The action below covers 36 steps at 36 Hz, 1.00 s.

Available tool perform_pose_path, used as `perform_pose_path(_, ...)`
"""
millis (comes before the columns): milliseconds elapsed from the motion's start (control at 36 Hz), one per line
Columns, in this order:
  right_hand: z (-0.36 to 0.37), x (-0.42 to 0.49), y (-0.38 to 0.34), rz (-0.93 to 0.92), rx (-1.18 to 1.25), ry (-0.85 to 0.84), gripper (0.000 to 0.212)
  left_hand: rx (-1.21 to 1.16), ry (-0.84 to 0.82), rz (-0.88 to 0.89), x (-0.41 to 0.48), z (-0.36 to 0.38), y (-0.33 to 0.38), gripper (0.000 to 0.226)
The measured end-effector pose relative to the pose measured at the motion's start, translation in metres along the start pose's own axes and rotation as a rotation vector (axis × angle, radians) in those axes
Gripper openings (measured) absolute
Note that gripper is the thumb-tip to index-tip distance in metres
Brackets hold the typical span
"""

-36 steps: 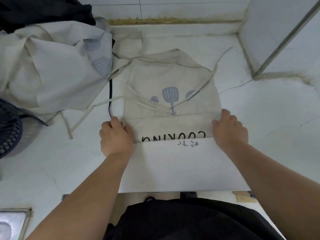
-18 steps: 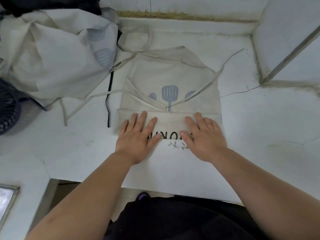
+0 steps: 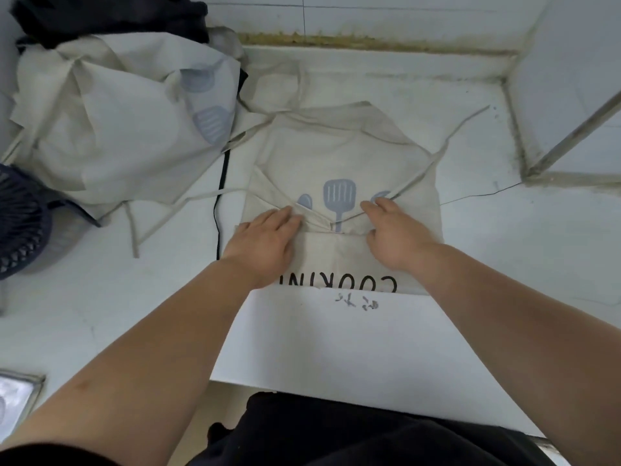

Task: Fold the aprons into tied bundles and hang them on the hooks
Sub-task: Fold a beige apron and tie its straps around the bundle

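Left fingers [image 3: 285,215]: straight, close together, flat on cloth, tips on the strap [image 3: 312,216] that crosses the apron [image 3: 339,156]. Holding nothing, just pressing. Left hand [image 3: 265,240] palm down over the left end of the folded-up flap.

Right fingers [image 3: 373,206]: pointing left, tips at the other strap where it runs down towards the spatula print [image 3: 339,196]. Thumb spread below, tip at the flap's top edge. Can't tell if it pinches cloth or only presses. Right hand [image 3: 398,237] sits on the right part of the flap.

Apron: cream, flat on the counter [image 3: 504,264], mid-surface, bib towards the far edge. Near hem folded up into a flap, "COOKIN" lettering [image 3: 366,283] upside down along its near edge. Both straps cross over the front and meet just below the spatula handle, between the hands. Right strap trails off towards the far right corner.

Near edge of the apron lies on a white paper sheet [image 3: 336,338], which has small handwriting and overhangs the near edge of the counter.

Left side: crumpled pile of more aprons [image 3: 117,129], same print, touching this one's left strap. Black cord [image 3: 221,196] runs between pile and apron. Black cloth [image 3: 111,18] in the far left corner behind the pile. Dark slatted object [image 3: 16,223] at the left edge, steel tray [image 3: 13,398] at the near left corner.
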State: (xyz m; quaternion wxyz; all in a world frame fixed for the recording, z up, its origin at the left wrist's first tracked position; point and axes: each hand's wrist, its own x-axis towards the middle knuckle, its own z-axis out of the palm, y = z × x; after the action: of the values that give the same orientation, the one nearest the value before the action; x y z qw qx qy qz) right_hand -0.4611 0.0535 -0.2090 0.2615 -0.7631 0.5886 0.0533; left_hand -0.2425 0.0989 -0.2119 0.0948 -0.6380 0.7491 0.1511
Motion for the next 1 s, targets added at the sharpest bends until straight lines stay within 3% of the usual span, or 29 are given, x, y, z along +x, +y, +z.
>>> perform_pose_path(139, -0.001, 0.015, 0.002, 0.059, -0.098, 0.012, 0.052, -0.089, 0.062, 0.005, 0.016, -0.001, -0.019, 0.043)
perform_pose_path(250, -0.001, 0.019, -0.002, 0.077, -0.119, 0.051, 0.031, -0.172, 0.112, -0.003, 0.028, -0.008, -0.028, 0.034)
perform_pose_path(417, -0.002, 0.01, -0.007, 0.057, -0.233, 0.076, 0.038, -0.284, 0.167, -0.053, 0.037, -0.008, -0.04, 0.023)
perform_pose_path(556, 0.005, 0.006, 0.003, 0.064, -0.29, 0.187, 0.024, -0.399, 0.231, -0.139, 0.037, -0.002, -0.043, 0.02)
perform_pose_path(778, 0.006, 0.003, 0.016, 0.462, -0.144, 0.262, 0.046, -0.371, 0.264, -0.298, 0.036, 0.001, -0.054, 0.024)
perform_pose_path(917, 0.005, -0.001, 0.026, 0.644, -0.047, 0.271, 0.037, -0.495, 0.309, -0.406, 0.033, 0.001, -0.058, 0.019)
perform_pose_path(1000, 0.004, -0.007, 0.033, 0.664, -0.01, 0.263, 0.034, -0.537, 0.334, -0.47, 0.029, 0.002, -0.063, 0.018)
